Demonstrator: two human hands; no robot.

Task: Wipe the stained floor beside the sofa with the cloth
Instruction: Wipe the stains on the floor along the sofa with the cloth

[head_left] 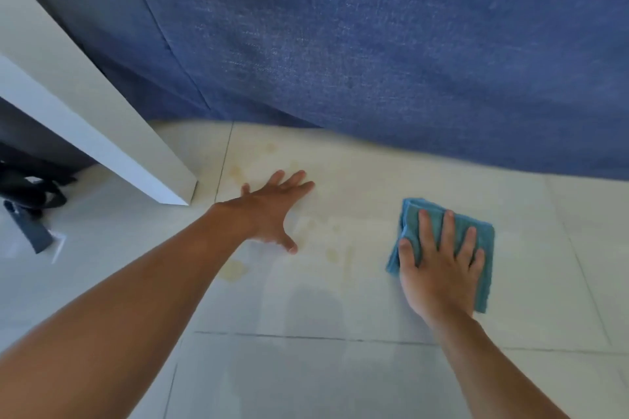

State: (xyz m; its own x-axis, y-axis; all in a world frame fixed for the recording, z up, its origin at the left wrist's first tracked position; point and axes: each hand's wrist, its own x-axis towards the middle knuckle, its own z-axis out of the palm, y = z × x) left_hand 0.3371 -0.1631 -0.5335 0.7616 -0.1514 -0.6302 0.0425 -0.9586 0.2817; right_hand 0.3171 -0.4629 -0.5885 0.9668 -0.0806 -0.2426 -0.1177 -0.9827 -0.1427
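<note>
A folded teal cloth (483,241) lies flat on the pale tiled floor (306,378), right of centre. My right hand (439,269) presses down on it with fingers spread. My left hand (272,207) rests flat on the floor to the left, fingers apart, holding nothing. Faint yellowish stains (235,270) mark the tiles around and between my hands, some near the left thumb and some further back by the sofa. The blue fabric sofa (374,44) fills the top of the view, its lower edge just beyond both hands.
A white furniture leg (112,133) slants down to the floor at the left, close to my left hand. Behind it lie dark straps and a grey object (30,224). Grout lines cross the tiles in front of my arms.
</note>
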